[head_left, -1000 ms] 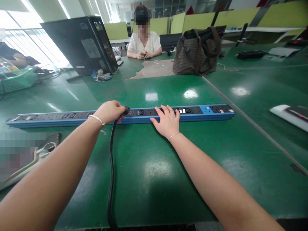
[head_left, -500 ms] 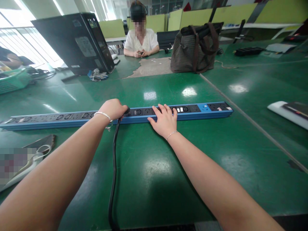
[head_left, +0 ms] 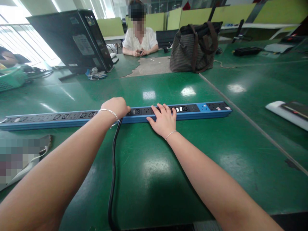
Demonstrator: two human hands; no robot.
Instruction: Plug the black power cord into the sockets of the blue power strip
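Note:
A long blue power strip [head_left: 190, 118] with a row of black sockets lies across the green table. Closed over its top near the middle, my left hand [head_left: 115, 107] grips the plug end of a black power cord [head_left: 113, 166]. The plug itself is hidden under my fingers, so I cannot tell how far it sits in a socket. From there the cord hangs toward the table's near edge. My right hand [head_left: 165, 119] rests on the strip to the right, its fingers spread and its thumb against the near side. One blue socket [head_left: 203, 107] shows near the strip's right end.
A black computer case [head_left: 69, 41], gloves [head_left: 95, 74] and a brown bag [head_left: 192, 48] stand or lie toward the back. Across the table sits a person [head_left: 140, 40] in white. A green basket [head_left: 12, 78] is at far left; a white-edged object [head_left: 286, 112] lies right.
My left hand has rolled slightly over the plug, which showed before and is now covered. My right hand stays in place on the strip. The view has shifted a little.

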